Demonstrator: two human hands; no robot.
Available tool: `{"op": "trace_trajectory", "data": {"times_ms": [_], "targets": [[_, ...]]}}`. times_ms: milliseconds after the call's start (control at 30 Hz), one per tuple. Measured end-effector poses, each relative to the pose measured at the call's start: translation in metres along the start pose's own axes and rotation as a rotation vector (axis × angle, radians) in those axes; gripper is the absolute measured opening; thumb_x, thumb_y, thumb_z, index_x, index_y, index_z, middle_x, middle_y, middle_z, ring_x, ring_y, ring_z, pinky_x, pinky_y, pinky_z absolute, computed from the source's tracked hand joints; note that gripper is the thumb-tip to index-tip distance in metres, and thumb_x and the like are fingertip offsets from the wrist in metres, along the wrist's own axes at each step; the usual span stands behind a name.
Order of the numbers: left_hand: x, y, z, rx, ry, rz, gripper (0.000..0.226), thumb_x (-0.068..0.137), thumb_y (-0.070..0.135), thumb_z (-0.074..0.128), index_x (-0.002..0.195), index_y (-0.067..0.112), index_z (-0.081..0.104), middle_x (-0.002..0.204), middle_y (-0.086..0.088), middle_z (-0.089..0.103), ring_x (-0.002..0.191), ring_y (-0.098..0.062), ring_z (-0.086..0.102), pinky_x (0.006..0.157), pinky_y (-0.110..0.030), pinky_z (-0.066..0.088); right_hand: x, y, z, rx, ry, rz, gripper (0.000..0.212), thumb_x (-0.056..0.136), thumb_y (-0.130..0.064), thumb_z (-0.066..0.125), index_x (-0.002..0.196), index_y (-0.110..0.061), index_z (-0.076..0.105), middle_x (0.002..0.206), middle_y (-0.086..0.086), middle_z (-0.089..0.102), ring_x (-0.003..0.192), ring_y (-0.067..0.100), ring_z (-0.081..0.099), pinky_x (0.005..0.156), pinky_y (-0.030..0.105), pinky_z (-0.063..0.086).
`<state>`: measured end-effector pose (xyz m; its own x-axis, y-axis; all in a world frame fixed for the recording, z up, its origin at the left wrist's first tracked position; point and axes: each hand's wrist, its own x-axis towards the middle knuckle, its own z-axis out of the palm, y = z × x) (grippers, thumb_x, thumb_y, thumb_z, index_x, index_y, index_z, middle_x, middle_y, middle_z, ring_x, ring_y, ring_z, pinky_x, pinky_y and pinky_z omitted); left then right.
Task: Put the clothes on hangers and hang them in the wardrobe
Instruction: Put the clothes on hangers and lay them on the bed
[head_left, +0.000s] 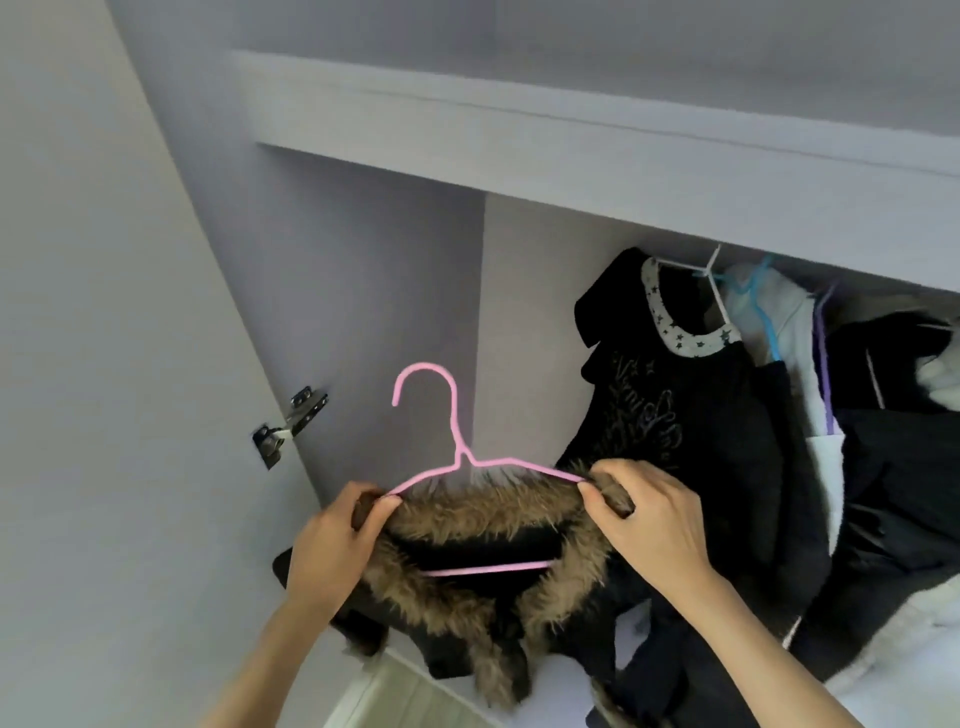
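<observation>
left hand (332, 540): fingers curled round the left end of the fur collar, pinching it against the left shoulder of the hanger
right hand (644, 519): thumb and fingers curled round the right end of the fur collar, pinching it where the hanger's right shoulder ends
pink hanger (457, 462): thin wire, held upright between the two hands, hook pointing left and free in the air; its bottom bar shows inside the neck opening of the coat
dark coat (488, 597): draped on the pink hanger, brown fur collar (483, 512) spread along the hanger's shoulders, the rest hanging down below the hands
wardrobe (519, 145): pale lilac, open; the coat is held in front of its left part, before the left side wall, under the shelf edge
hinge (291, 421): metal, on the left wall where the open door joins it
black top (675, 415): hanging at the right of the wardrobe on a white hanger (714, 283), starred grey neckband, just right of the right hand
other clothes (872, 441): dark and white, hanging packed toward the right edge on blue and purple hangers
</observation>
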<state>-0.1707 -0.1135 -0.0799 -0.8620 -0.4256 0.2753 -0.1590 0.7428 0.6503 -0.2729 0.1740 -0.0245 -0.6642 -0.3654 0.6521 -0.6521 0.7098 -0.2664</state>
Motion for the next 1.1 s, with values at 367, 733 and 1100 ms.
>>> {"op": "trace_trajectory", "data": {"times_ms": [367,733,1100], "targets": [[-0.23,-0.037,-0.072,0.208,0.326,-0.518,0.036,0.083,0.055,0.047,0.077,0.022,0.06,0.068,0.008,0.062,0.065,-0.019,0.057,0.057,-0.033,0.044,-0.073,-0.103,0.058,0.318,-0.34,-0.312,0.039,0.082,-0.044,0.048,0.084,-0.01,0.067,0.076,0.0,0.068,0.067,0.022,0.064,0.066,0.031,0.043],[-0.472,-0.013,-0.143,0.277,0.849,-1.0,0.038,0.075,0.05,0.053,0.073,0.014,0.063,0.074,0.005,0.052,0.066,-0.017,0.052,0.058,-0.031,0.039,-0.163,-0.307,0.063,0.74,-0.702,-0.708,0.037,0.081,-0.045,0.047,0.083,-0.012,0.064,0.073,-0.003,0.063,0.064,0.016,0.054,0.066,0.025,0.033],[-0.681,0.055,-0.237,0.547,1.194,-1.26,0.037,0.069,0.054,0.063,0.065,0.017,0.064,0.066,0.011,0.059,0.062,-0.011,0.057,0.056,-0.023,0.043,-0.286,-0.541,-0.024,1.092,-0.87,-1.107,0.021,0.076,-0.022,0.074,0.09,-0.008,0.067,0.083,0.004,0.066,0.075,0.013,0.057,0.072,0.021,0.044]]}}
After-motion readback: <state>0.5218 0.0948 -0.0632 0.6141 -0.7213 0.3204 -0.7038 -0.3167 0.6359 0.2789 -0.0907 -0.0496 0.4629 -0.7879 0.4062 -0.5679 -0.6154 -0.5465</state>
